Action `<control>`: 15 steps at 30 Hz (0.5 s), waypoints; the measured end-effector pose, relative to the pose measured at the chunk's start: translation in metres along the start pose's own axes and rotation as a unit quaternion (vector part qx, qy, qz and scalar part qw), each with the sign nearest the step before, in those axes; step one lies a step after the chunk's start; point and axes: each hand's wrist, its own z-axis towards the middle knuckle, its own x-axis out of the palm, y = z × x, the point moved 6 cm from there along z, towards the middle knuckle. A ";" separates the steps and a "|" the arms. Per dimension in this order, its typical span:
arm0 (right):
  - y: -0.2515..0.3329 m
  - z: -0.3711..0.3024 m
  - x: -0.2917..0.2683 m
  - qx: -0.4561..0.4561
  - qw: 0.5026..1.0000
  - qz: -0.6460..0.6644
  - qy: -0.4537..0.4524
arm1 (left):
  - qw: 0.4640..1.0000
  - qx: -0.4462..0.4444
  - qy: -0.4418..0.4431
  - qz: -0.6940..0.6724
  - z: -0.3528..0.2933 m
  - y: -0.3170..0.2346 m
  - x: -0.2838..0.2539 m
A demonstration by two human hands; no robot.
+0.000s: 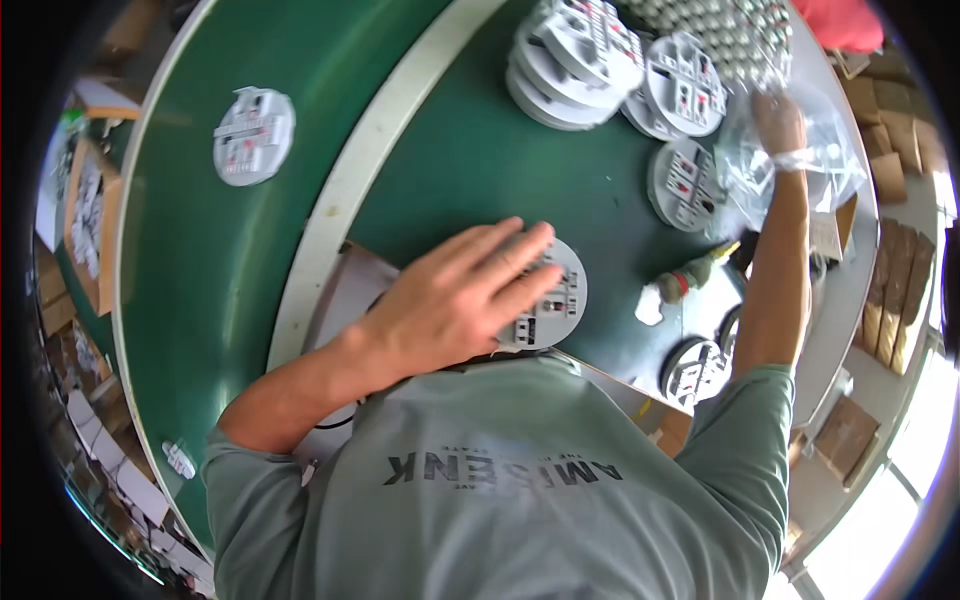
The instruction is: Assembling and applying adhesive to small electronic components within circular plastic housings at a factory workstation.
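Observation:
My left hand (pixel 460 295) lies flat, fingers spread, on a round grey disc-shaped part (pixel 555 300) on the green work surface (pixel 480 160) just in front of my chest. My right hand (pixel 780 125) is stretched far to the right and reaches into a clear plastic bag (pixel 830 160); the bag hides its fingers. A stack of the same round grey parts (pixel 575 60) stands at the back, with two more (pixel 685 85) (pixel 685 185) lying beside it near my right forearm.
A single round part (pixel 253 135) lies on the outer green belt beyond a white rail (pixel 350 190). A tray of small grey caps (pixel 720 25) sits at the back right. A small tool (pixel 685 280) and another round part (pixel 695 370) lie by my right elbow. Cardboard boxes (pixel 890 290) stand at right.

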 end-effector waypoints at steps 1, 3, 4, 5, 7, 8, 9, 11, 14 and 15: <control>0.017 0.012 -0.015 0.134 0.984 0.110 -0.041 | 0.994 -0.047 -0.031 -0.097 0.001 0.009 -0.011; -0.022 -0.003 -0.016 0.091 0.996 0.013 -0.006 | 0.973 -0.075 -0.048 -0.214 0.005 0.024 -0.020; -0.026 -0.004 -0.011 0.028 0.997 -0.068 0.016 | 0.884 -0.181 -0.059 -0.426 0.003 0.046 -0.013; -0.018 0.005 -0.017 0.025 0.997 -0.063 0.022 | 0.741 -0.284 -0.072 -0.605 -0.001 0.063 -0.001; -0.002 0.024 -0.012 0.030 0.977 -0.116 0.173 | 0.731 -0.304 -0.066 -0.607 0.004 0.076 0.005; 0.007 0.027 -0.009 0.032 0.958 -0.145 0.247 | 0.725 -0.318 -0.062 -0.608 0.006 0.083 0.009; 0.016 0.020 -0.007 0.029 0.956 -0.145 0.252 | 0.719 -0.330 -0.056 -0.609 0.007 0.086 0.012; 0.026 0.007 -0.024 0.140 0.986 -0.088 0.036 | 0.718 -0.329 -0.055 -0.611 0.006 0.090 0.015; 0.023 -0.002 -0.031 0.229 0.968 -0.031 -0.098 | 0.721 -0.323 -0.047 -0.612 0.003 0.092 0.017; 0.017 -0.003 -0.033 0.268 0.955 -0.006 -0.130 | 0.711 -0.326 -0.044 -0.622 0.002 0.093 0.018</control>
